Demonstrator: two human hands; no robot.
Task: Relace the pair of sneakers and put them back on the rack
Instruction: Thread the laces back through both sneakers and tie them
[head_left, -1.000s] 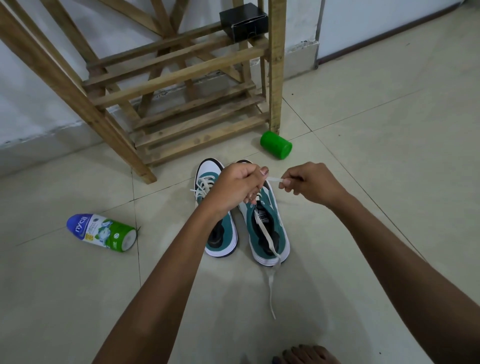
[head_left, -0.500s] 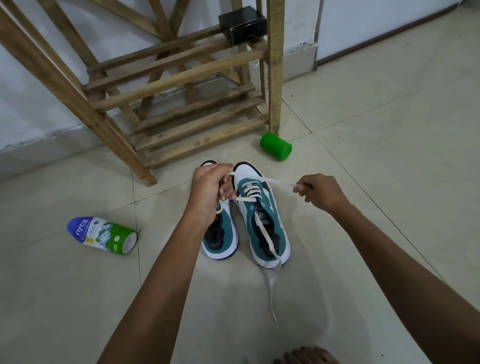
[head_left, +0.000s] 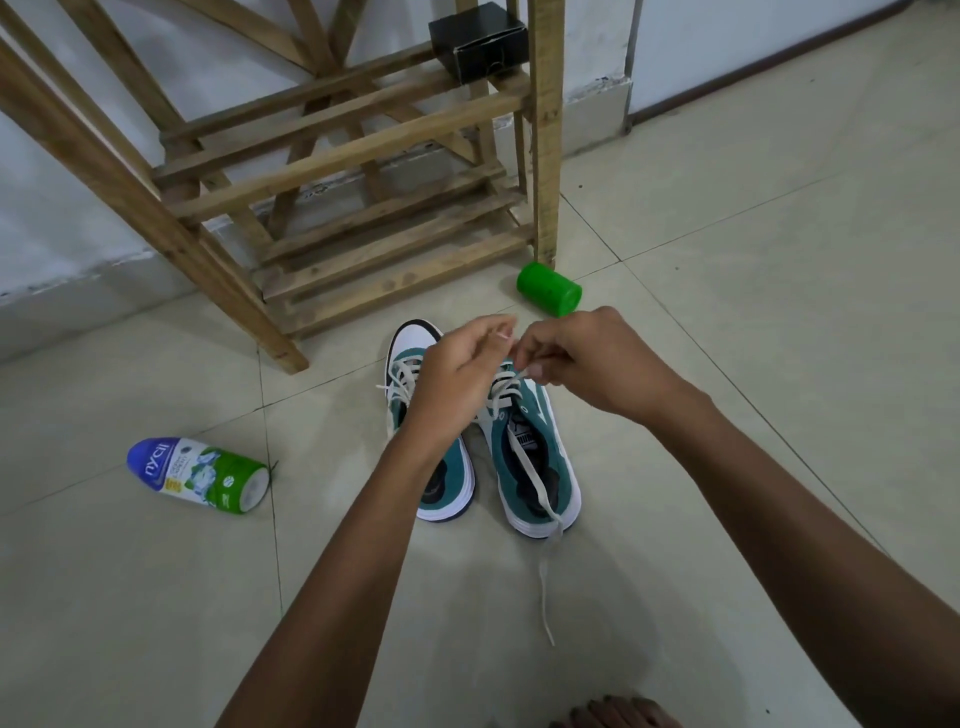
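Two sneakers sat side by side on the floor tiles, toes toward the wooden rack (head_left: 363, 156), and both hands met just above the right sneaker (head_left: 540, 467). The right hand (head_left: 587, 364) had its fingertips pinched on the white lace (head_left: 524, 457) near the upper eyelets; the left hand (head_left: 457, 364) was curled close beside it, apparently holding the same strand, though what lay inside its fingers was hidden. The left sneaker (head_left: 447, 478) looked laced already, half covered by the left forearm.

Risk, as I judged it: the other end of that lace trailed loose down the tongue, over the heel and out onto the tile, so a hard pull at the top could drag it back through the eyelets and leave the ends uneven. A slip of the pinch would let the tip drop out of the eyelet being fed.

Around them, a green cap (head_left: 550, 296) lay just beside the rack's front post, right on the path to the lower slats. A powder bottle (head_left: 202, 475) lay on its side well to the left. A black box (head_left: 478, 44) occupied an upper shelf corner.
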